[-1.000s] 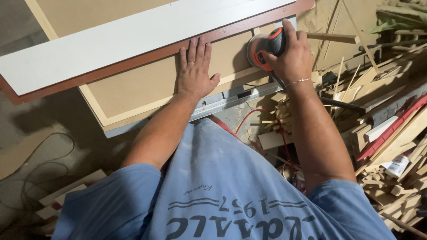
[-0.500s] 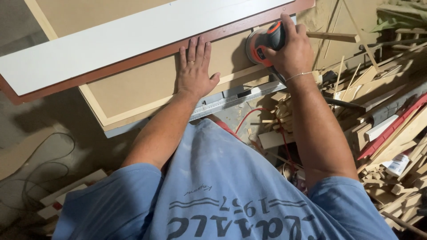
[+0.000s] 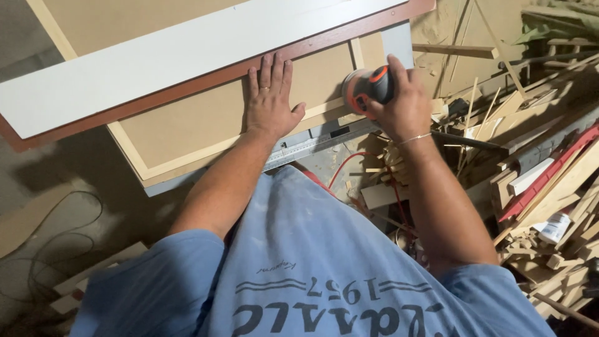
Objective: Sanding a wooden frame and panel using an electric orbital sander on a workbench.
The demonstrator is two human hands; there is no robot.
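At the far left a long white board (image 3: 187,68) with a reddish-brown edge lies slantwise across the tan fibreboard panel (image 3: 187,125), which rests on the tabletop (image 3: 312,146), whose metal front rail shows along the panel's near edge. The panel looks broad, flat and stiff, probably fairly heavy for its thickness, with a dusty, matt face that should give a palm good friction; its corners and pale edge strips are the parts most likely to chip, so it is best steadied by flat pressure on the face or lifted by two opposite long edges. The left hand (image 3: 269,100) lies open on it, fingers spread and palm pressed down, just below the reddish edge of the white board. Further right, the right hand (image 3: 404,103) is closed around a small orange and grey sander (image 3: 365,87), gripping its rounded top from above, with the tool sitting at the panel's right edge near a pale grey block; whether its pad fully touches the surface is hard to tell from this angle. The sander seems compact and light enough for one hand, rigid, with a rubbery body meant to be palmed. A red cable (image 3: 349,165) hangs below the tabletop. To the far right, a pile of wood offcuts (image 3: 536,187) and thin strips covers the floor.
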